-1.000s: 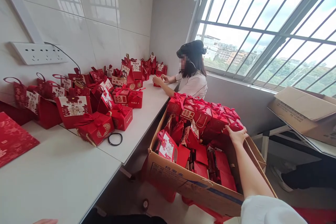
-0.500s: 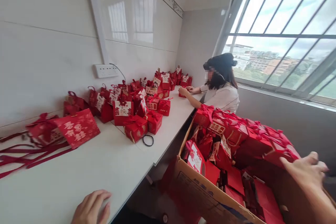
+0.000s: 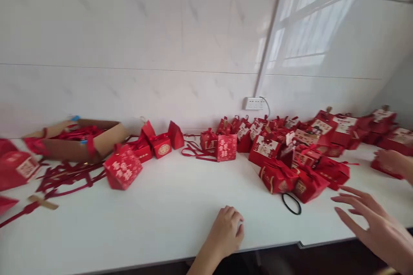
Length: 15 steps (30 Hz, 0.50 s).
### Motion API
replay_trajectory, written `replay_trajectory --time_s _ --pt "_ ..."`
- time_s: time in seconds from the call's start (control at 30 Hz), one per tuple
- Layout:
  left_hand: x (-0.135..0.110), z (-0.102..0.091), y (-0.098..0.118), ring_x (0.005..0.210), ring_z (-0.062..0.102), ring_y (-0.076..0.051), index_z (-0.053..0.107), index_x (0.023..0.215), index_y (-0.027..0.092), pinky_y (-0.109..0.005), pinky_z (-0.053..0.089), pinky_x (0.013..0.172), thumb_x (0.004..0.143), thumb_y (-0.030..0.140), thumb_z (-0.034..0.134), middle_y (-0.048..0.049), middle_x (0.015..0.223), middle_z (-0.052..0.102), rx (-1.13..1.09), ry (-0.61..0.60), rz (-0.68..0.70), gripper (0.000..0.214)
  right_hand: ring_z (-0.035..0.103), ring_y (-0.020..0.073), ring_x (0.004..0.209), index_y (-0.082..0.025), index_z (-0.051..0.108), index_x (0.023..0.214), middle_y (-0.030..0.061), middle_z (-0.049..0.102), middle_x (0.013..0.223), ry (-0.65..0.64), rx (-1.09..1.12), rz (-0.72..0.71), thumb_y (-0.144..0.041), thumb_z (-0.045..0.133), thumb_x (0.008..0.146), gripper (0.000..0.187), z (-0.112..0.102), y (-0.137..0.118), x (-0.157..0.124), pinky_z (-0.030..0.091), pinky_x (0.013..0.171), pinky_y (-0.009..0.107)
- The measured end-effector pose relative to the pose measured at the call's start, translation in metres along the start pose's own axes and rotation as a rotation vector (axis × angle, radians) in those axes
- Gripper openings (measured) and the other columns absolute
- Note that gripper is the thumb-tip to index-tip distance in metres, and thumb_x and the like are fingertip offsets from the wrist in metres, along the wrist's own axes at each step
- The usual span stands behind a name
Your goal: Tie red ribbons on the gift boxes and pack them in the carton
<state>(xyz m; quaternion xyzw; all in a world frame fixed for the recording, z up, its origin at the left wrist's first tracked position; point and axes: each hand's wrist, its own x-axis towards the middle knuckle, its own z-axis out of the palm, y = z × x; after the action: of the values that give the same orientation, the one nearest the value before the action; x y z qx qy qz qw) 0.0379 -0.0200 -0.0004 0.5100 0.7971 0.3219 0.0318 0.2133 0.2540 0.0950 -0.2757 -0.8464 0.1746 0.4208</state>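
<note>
My left hand (image 3: 226, 231) rests on the white counter (image 3: 167, 215) near its front edge, fingers curled under, nothing visible in it. My right hand (image 3: 371, 219) hovers over the counter's right front part with fingers stretched and spread, holding nothing. A black ring (image 3: 291, 203) lies on the counter between my hands, just in front of two red ribboned gift boxes (image 3: 292, 179). A row of red gift boxes and bags (image 3: 309, 137) runs along the wall to the right.
An open cardboard box (image 3: 77, 139) with red ribbons stands at the back left, loose red ribbons (image 3: 64, 174) in front of it. A flat red bag (image 3: 122, 172) leans nearby. Another person's hand (image 3: 392, 161) shows at the right edge. A wall socket (image 3: 254, 103) is above the boxes.
The view has swung left from the carton of red boxes to the counter. My right hand left the carton and now hovers over the counter; my left hand stays on the counter.
</note>
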Motion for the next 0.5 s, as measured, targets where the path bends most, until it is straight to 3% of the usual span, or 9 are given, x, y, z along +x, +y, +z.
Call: replay_trajectory --time_s 0.1,0.2,0.33,0.43,0.5 --pt "-0.002 0.001 -0.004 0.086 0.057 -0.021 0.06 0.083 0.017 -0.036 0.047 0.083 0.075 0.013 0.05 -0.0082 0.085 0.063 -0.106 0.058 0.0 0.013 0.063 0.0277 0.089 -0.028 0.068 0.075 0.0115 0.061 0.1 -0.395 0.11 -0.347 -0.062 0.052 0.071 0.037 0.077 -0.036 0.006 0.055 0.071 0.043" --pt "-0.008 -0.013 -0.019 0.088 0.057 -0.019 0.056 0.091 0.018 -0.033 0.048 0.082 0.077 0.016 0.049 -0.0076 0.09 0.062 -0.232 0.235 -0.013 0.016 0.064 0.0214 0.081 -0.024 0.066 0.081 0.0106 0.058 0.105 -0.621 0.252 -0.448 -0.049 0.048 0.079 0.031 0.143 -0.076 -0.003 0.057 0.062 0.035" --pt "-0.027 -0.057 -0.072 0.101 0.054 -0.02 0.04 0.115 0.017 -0.037 0.046 0.086 0.082 0.02 0.044 -0.0122 0.108 0.054 -0.151 0.723 -0.159 0.033 0.064 0.0161 0.075 -0.021 0.064 0.087 0.0116 0.053 0.112 -0.675 0.37 -0.367 -0.044 0.042 0.084 0.032 0.201 -0.114 -0.029 0.057 0.066 0.032" --pt "-0.049 -0.106 -0.126 0.111 0.048 -0.024 0.033 0.12 0.016 -0.042 0.043 0.089 0.082 0.021 0.044 -0.0158 0.117 0.047 0.103 1.107 -0.31 0.04 0.063 0.0148 0.065 -0.021 0.064 0.085 0.0121 0.055 0.11 -0.613 0.403 -0.268 -0.047 0.041 0.082 0.035 0.23 -0.116 -0.049 0.057 0.063 0.032" --pt "-0.064 -0.14 -0.159 0.12 0.04 -0.029 0.032 0.122 0.015 -0.048 0.037 0.094 0.079 0.023 0.049 -0.0185 0.124 0.042 0.321 1.265 -0.42 0.046 0.063 0.0155 0.064 -0.021 0.064 0.079 0.0115 0.057 0.106 -0.578 0.372 -0.248 -0.048 0.043 0.079 0.034 0.247 -0.108 -0.057 0.056 0.062 0.032"
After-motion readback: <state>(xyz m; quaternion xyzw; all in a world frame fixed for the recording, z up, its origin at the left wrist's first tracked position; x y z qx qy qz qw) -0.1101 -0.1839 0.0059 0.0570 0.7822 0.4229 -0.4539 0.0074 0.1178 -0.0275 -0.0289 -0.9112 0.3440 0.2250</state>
